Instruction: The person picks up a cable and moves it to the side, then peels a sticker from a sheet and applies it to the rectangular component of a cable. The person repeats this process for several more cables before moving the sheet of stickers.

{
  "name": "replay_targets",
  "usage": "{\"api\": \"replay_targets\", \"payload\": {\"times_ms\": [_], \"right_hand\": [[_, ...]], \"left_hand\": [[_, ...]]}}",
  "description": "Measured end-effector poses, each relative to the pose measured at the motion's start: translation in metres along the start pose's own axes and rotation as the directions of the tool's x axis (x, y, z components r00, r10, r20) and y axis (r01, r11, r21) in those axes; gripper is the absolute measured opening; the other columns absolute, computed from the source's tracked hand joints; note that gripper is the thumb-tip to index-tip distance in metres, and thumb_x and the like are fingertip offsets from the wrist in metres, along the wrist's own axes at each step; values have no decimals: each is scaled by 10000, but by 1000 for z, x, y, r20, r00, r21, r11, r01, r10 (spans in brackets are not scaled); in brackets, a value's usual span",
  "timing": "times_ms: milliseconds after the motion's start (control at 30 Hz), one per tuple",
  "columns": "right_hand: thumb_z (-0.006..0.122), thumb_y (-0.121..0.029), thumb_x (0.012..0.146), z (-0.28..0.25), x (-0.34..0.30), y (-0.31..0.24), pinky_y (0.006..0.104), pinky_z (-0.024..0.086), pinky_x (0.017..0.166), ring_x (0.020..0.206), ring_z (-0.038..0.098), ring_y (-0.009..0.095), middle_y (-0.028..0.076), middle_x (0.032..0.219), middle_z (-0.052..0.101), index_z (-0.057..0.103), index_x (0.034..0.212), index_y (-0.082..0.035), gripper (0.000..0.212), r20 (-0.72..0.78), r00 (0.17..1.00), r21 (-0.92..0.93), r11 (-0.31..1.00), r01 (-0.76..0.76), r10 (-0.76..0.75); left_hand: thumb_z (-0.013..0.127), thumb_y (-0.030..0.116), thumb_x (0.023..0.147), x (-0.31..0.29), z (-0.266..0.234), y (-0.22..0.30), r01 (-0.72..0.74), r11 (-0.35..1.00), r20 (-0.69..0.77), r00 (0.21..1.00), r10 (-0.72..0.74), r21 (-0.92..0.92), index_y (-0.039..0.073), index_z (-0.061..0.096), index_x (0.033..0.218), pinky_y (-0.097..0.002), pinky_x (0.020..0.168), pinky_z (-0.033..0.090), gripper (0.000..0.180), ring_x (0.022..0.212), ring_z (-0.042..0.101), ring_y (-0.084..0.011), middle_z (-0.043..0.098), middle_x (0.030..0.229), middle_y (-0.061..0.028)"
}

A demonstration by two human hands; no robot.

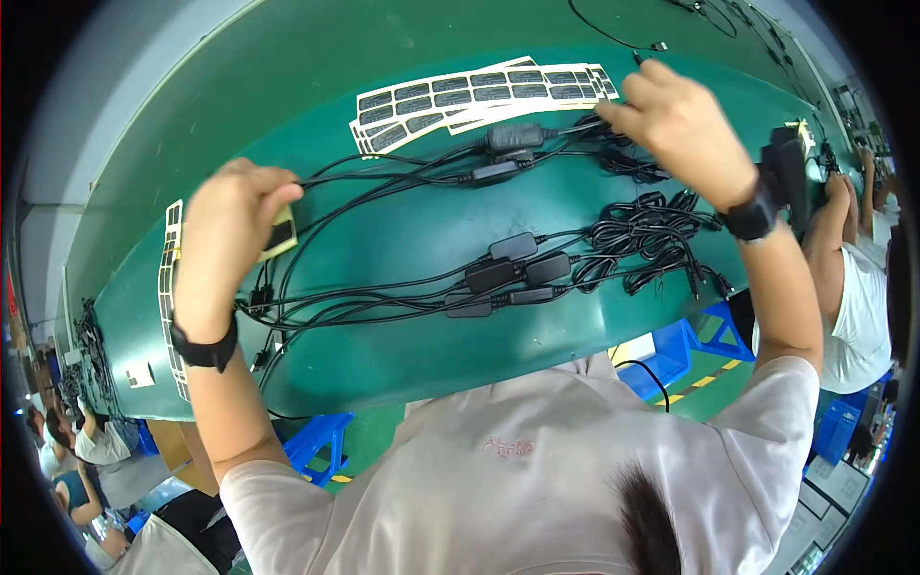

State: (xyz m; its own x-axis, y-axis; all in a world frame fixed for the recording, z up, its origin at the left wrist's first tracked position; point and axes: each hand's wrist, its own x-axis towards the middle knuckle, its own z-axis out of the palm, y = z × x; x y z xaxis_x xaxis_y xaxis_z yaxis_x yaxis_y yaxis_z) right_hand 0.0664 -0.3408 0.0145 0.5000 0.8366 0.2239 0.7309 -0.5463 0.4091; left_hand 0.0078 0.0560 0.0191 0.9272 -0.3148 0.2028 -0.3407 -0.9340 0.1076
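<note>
At the left of the green table, my left hand (230, 220) is closed, with black cables (383, 177) running from its fingertips. A small yellow-edged label piece (281, 235) shows just below that hand. At the far right, my right hand (676, 120) is slightly blurred, its fingers closed on the cable ends above a dark coil (632, 168). Between my hands, two black inline boxes, an upper one (515, 137) and a lower one (494, 172), lie on these cables. Nearer to me rests a second group of cables with several black boxes (491, 276) and a tangled coil (642, 235).
Sheets of dark labels (479, 91) lie along the far side, and another label strip (171, 287) at the left. Blue bins (671, 359) stand below the near edge. Loose cables (623, 38) lie at the back. Other people sit at both sides.
</note>
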Motion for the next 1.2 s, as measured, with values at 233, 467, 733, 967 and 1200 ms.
{"api": "replay_targets", "payload": {"times_ms": [233, 467, 733, 967, 1200], "right_hand": [[711, -125, 724, 8, 8, -19, 348, 483, 726, 900, 572, 233, 95, 937, 596, 645, 1049, -52, 339, -177, 978, 414, 910, -27, 110], [674, 23, 800, -16, 43, -106, 305, 496, 785, 946, 602, 166, 101, 1056, 610, 497, 1195, -8, 434, 131, 901, 984, -164, -68, 413], [641, 115, 787, -8, 35, -116, 233, 503, 770, 895, 608, 131, 95, 972, 611, 489, 1130, 12, 389, 330, 855, 883, -452, -128, 401], [649, 113, 773, -3, 24, -112, 229, 492, 716, 798, 590, 118, 81, 926, 618, 601, 1025, 29, 270, 108, 887, 993, -4, -119, 450], [678, 81, 740, -4, 26, -114, 253, 471, 627, 745, 591, 169, 80, 857, 610, 664, 927, 9, 201, -67, 828, 941, 312, -134, 557]], "left_hand": [[652, 159, 849, 0, 2, 44, 148, 811, -89, 967, -239, -566, 45, 640, 999, -306, 603, 469, 188, 679, 601, -260, 610, 729, -124], [584, 137, 915, 19, 32, 114, -29, 639, -169, 973, -159, -768, 33, 586, 1039, -274, 565, 448, 162, 608, 567, -147, 604, 699, -67], [594, 43, 887, 8, 34, 111, 68, 383, 110, 990, 89, -921, 19, 486, 1235, -199, 672, 431, 365, 764, 542, -65, 617, 858, -5], [651, 20, 834, 11, 37, 103, 173, 241, 187, 982, 38, -955, 29, 549, 1200, -193, 702, 461, 381, 805, 585, -81, 652, 924, -33], [681, 46, 811, 8, 38, 107, -45, 611, -3, 998, 70, -791, 34, 657, 1035, -206, 630, 458, 226, 730, 589, -86, 663, 909, -45]]}}
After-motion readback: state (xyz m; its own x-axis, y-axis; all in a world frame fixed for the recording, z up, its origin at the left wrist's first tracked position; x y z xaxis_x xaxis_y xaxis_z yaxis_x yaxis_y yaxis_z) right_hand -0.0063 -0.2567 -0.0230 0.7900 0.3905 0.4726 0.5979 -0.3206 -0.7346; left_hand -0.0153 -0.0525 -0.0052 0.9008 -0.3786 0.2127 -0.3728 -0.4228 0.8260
